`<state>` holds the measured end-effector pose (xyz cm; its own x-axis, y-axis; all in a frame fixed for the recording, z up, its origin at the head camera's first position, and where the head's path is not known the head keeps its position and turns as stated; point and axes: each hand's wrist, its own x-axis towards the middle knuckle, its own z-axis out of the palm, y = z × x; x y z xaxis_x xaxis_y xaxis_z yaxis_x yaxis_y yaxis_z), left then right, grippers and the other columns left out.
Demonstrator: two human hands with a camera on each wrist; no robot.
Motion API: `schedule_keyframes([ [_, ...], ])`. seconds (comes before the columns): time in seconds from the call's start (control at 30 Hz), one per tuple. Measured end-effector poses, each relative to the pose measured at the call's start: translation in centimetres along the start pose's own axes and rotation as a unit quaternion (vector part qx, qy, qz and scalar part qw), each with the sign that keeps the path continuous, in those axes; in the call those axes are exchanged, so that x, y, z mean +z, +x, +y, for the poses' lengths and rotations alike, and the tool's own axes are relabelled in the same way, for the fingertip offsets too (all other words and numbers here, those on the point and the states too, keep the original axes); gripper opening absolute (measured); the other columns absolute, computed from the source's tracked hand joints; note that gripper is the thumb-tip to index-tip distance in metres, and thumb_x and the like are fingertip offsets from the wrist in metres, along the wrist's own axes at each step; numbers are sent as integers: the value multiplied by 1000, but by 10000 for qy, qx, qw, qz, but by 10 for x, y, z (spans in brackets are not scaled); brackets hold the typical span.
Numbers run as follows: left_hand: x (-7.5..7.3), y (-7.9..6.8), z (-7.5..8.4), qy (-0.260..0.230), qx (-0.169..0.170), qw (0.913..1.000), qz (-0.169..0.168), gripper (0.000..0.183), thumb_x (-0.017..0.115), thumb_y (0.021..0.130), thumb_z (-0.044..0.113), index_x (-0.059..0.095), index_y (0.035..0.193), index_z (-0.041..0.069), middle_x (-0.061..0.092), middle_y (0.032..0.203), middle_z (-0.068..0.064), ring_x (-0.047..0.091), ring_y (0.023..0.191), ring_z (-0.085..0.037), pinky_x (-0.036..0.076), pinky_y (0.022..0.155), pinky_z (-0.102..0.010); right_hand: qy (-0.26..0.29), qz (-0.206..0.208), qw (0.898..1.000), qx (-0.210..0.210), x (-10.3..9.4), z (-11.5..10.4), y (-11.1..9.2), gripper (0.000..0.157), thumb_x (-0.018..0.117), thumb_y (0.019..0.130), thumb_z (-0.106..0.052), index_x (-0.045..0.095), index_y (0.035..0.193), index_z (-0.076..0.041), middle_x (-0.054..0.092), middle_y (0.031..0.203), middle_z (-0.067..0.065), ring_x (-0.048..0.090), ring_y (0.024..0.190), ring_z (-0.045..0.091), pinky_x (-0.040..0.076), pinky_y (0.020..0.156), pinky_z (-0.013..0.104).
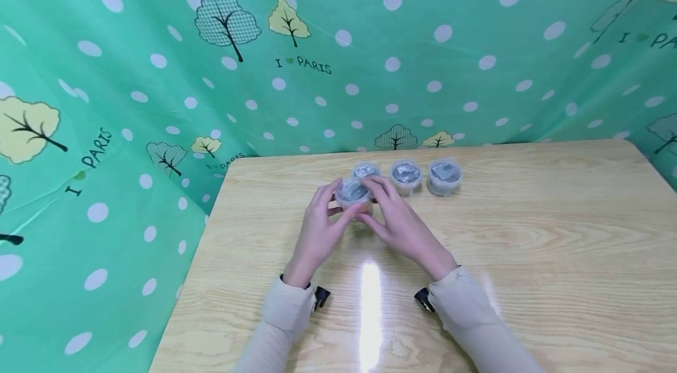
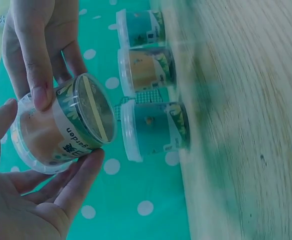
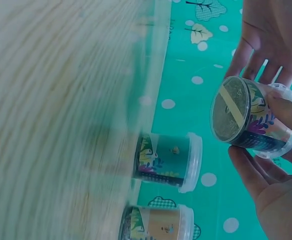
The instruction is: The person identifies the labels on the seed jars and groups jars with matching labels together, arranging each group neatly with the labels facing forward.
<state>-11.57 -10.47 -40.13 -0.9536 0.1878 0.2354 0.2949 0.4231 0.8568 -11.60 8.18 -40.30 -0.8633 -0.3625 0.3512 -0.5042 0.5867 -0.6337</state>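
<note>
A small clear plastic tub with a lid and a printed label is gripped from both sides by my two hands, lid up. The left hand holds its left side, and the right hand its right side. In the left wrist view the tub shows an orange-brown tint and the printed word "garden". It is lifted off the table and tilted. Its base, seen in the right wrist view as the underside of the tub, has a pale strip across dark contents.
Three similar lidded tubs stand in a row near the table's back edge: one tub behind the held one, a middle tub and a right tub. A green polka-dot cloth hangs behind the wooden table.
</note>
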Motion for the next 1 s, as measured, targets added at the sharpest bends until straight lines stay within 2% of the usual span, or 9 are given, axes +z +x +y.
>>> schedule_keyframes([
  [0.13, 3, -1, 1, -90, 154, 9998, -65, 73, 66, 93, 43, 40, 149, 3, 52, 135, -10, 57, 120, -26, 58, 92, -33, 153, 31, 9999, 59, -5, 1, -4, 69, 70, 92, -29, 39, 149, -7, 39, 149, 12, 52, 128, 32, 47, 108, 48],
  [0.37, 6, -4, 7, -248, 191, 9992, -240, 62, 63, 97, 37, 41, 149, 11, 52, 136, -7, 57, 121, -24, 57, 95, -33, 302, 114, 9994, 113, -15, 2, -14, 69, 70, 92, -29, 38, 150, -8, 39, 149, 12, 49, 132, 33, 45, 109, 50],
  [0.47, 8, -5, 10, -347, 226, 9987, -283, 57, 61, 99, 31, 43, 148, 10, 53, 136, -9, 56, 120, -25, 56, 96, -35, 375, 98, 9992, 113, -19, 3, -18, 69, 70, 93, -28, 38, 150, -8, 38, 149, 12, 49, 132, 32, 45, 110, 50],
  [0.6, 12, -7, 13, -478, 306, 9972, -488, 51, 56, 102, 29, 44, 147, 8, 53, 137, -9, 56, 121, -26, 56, 96, -36, 699, 76, 9973, 201, -28, 6, -27, 69, 71, 92, -22, 37, 150, -7, 38, 149, 12, 51, 129, 30, 50, 106, 44],
  [0.73, 17, -9, 16, -528, 363, 9957, -673, 50, 54, 103, 31, 44, 148, 11, 53, 136, -7, 57, 122, -23, 56, 97, -33, 973, 63, 9950, 204, -35, 9, -35, 69, 72, 91, -15, 37, 150, -6, 39, 147, 11, 53, 126, 27, 54, 101, 36],
  [0.83, 18, -11, 17, -715, 357, 9939, -756, 51, 57, 102, 27, 43, 149, 14, 53, 135, -5, 56, 122, -22, 55, 98, -32, 1044, 42, 9944, 187, -39, 10, -38, 70, 72, 91, -15, 36, 150, -6, 39, 146, 12, 53, 126, 27, 53, 101, 35],
  [1.0, 20, -13, 20, -901, 449, 9912, -860, 64, 70, 94, 18, 41, 150, 15, 51, 138, -5, 55, 123, -22, 56, 97, -29, 1158, 8, 9928, 310, -43, 11, -41, 72, 72, 91, -16, 35, 152, -11, 42, 144, 10, 51, 127, 26, 52, 102, 36],
])
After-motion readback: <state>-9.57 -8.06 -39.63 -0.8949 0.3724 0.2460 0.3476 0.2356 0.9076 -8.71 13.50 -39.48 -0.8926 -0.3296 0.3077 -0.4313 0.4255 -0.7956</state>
